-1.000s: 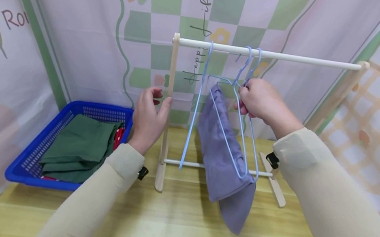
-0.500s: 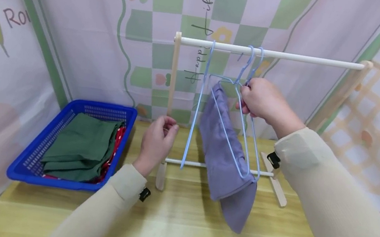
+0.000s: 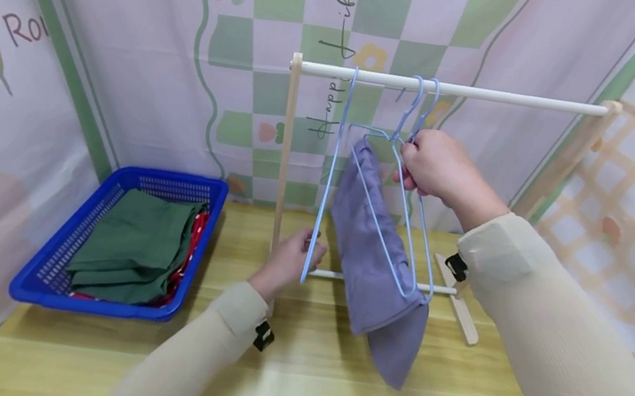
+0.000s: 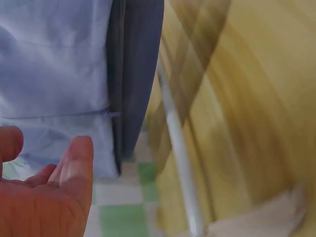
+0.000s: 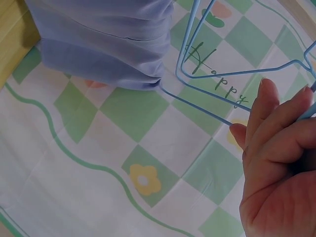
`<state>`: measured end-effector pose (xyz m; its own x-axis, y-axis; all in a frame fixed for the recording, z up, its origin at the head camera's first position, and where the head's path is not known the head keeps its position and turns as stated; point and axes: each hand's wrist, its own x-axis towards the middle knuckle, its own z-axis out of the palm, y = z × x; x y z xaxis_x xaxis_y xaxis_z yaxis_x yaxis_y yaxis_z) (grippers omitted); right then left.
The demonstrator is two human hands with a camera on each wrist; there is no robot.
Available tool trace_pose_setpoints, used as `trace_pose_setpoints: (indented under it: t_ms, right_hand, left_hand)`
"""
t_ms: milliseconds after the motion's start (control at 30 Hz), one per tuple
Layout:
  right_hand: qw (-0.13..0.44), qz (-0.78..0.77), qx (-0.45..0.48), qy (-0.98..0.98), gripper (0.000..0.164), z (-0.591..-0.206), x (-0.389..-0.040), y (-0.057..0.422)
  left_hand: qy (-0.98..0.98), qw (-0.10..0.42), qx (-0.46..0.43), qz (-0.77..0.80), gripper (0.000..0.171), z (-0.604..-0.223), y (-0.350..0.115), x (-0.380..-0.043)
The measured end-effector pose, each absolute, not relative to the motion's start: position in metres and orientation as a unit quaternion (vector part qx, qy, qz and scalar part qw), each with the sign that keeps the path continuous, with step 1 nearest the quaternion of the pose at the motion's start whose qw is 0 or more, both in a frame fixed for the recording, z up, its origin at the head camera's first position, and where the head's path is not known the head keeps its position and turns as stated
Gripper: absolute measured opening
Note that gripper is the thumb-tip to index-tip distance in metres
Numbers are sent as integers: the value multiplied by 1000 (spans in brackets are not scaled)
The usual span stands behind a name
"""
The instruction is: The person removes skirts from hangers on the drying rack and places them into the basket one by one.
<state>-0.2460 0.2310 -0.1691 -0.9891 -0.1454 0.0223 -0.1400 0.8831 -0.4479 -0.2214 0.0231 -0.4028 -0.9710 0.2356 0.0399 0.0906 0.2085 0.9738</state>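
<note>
My right hand (image 3: 441, 169) grips a blue wire hanger (image 3: 423, 241) just below its hook, on the rack's white top rail (image 3: 511, 98). A folded greyish-purple garment (image 3: 377, 255) drapes over the hanger's bottom bar; its exact kind is unclear. The right wrist view shows the fingers (image 5: 276, 116) curled at the wire. My left hand (image 3: 286, 258) is low by the rack's left side, behind the leftmost hanger (image 3: 329, 179). In the left wrist view, its loosely bent fingers (image 4: 76, 163) hold nothing and point toward the garment (image 4: 54, 64); whether they touch it cannot be told.
On the left of the wooden table (image 3: 289, 385), a blue plastic basket (image 3: 22, 280) holds folded green cloth (image 3: 128, 245) and red cloth with white spots. Another blue hanger (image 3: 411, 106) hangs beside the gripped one. A lower white rail (image 3: 327, 273) crosses the rack.
My left hand has moved right and down, from beside the rack's left post to behind the leftmost hanger. My right hand and the garment have stayed nearly still.
</note>
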Motion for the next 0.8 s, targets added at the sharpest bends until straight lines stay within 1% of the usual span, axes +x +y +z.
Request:
trace_pose_setpoints:
  t_ms: [67,167,433,633,800]
  right_hand:
    - [5,-231,-73,970,37,-169,-246,231]
    - [5,-228,-72,971,37,-169,-245,231]
    - [8,-228,-70,971,37,-169,-245,230]
    - [8,-235,-73,969,37,-170,-245,231]
    - [9,-237,-70,969,36,-170,-245,231]
  left_hand:
    - [740,90,89,660,54,-408,29,-222]
    - [698,116,64,704,55,-413,39,-221]
    - [644,162,-3,748,58,-426,58,-223]
    - [627,190,-10,755,64,-432,64,-222]
    - [598,201,-22,776,65,-438,70,-224]
